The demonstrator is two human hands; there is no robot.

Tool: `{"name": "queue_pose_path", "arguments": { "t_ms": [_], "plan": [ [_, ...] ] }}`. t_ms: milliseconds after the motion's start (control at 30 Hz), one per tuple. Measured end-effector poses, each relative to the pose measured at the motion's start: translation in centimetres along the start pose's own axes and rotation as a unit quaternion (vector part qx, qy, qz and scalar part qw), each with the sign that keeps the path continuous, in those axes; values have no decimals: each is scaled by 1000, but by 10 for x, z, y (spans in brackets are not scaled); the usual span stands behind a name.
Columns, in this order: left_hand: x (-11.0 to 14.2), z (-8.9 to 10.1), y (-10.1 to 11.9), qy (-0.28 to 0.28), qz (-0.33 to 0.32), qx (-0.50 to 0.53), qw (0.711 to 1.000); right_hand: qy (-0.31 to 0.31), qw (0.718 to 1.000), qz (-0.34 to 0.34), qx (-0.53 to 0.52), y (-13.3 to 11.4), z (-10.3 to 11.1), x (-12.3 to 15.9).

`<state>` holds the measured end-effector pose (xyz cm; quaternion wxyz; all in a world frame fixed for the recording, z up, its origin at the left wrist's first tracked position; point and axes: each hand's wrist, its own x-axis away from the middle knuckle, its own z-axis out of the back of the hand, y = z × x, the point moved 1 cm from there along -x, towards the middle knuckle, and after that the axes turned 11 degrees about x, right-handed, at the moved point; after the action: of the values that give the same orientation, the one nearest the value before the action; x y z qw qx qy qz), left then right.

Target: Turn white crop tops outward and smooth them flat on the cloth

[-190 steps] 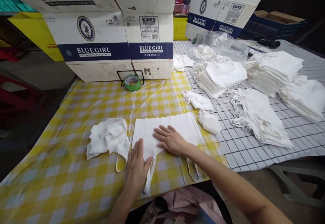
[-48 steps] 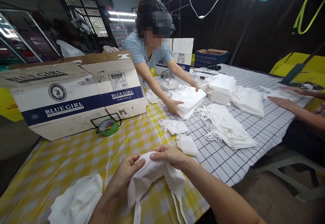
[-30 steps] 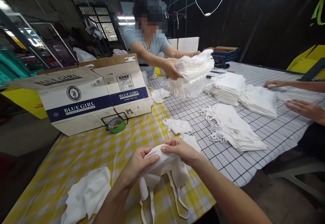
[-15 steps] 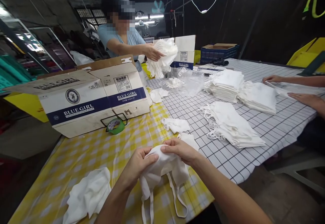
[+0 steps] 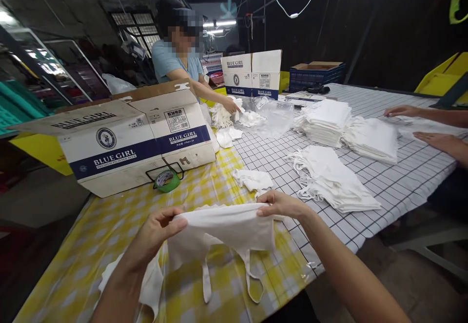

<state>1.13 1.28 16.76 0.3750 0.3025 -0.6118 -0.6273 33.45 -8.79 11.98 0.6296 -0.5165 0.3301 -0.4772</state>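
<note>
A white bra top (image 5: pixel 223 225) with thin straps is stretched out wide above the yellow checked cloth (image 5: pixel 204 186). My left hand (image 5: pixel 155 230) pinches its left upper edge between thumb and fingers. The right upper corner is gripped by my right hand (image 5: pixel 280 204). Its two straps hang down toward me as loops. Partly hidden behind my left forearm lies another white garment (image 5: pixel 151 284). Beyond my right hand is a small folded white piece (image 5: pixel 254 179), and a stack of white strapped garments (image 5: pixel 336 181) lies to the right.
A BLUE GIRL cardboard box (image 5: pixel 146 142) stands at the left, with a green tape roll (image 5: pixel 167 181) before it. Across the table a person (image 5: pixel 179 59) reaches toward white garments. Another person's hands (image 5: pixel 431 140) rest on clear plastic at the right, near folded white stacks (image 5: pixel 325 123).
My hands have moved apart, spreading the bra top from bunched to stretched flat. The person opposite has lowered a bundle of white garments onto the table.
</note>
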Motion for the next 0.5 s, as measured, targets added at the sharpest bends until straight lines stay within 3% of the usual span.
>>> {"name": "queue_pose_path", "arguments": {
  "t_ms": [100, 267, 500],
  "plan": [
    [0, 13, 15, -30, 4, -94, 995, 16, 1000, 16, 0, -9, 18, 4],
    [-4, 21, 50, -27, -20, -227, 973, 54, 997, 54, 30, -35, 47, 4],
    [-4, 33, 81, 66, -86, -244, 964, 113, 986, 109, 64, -72, 68, -8]
  ]
}}
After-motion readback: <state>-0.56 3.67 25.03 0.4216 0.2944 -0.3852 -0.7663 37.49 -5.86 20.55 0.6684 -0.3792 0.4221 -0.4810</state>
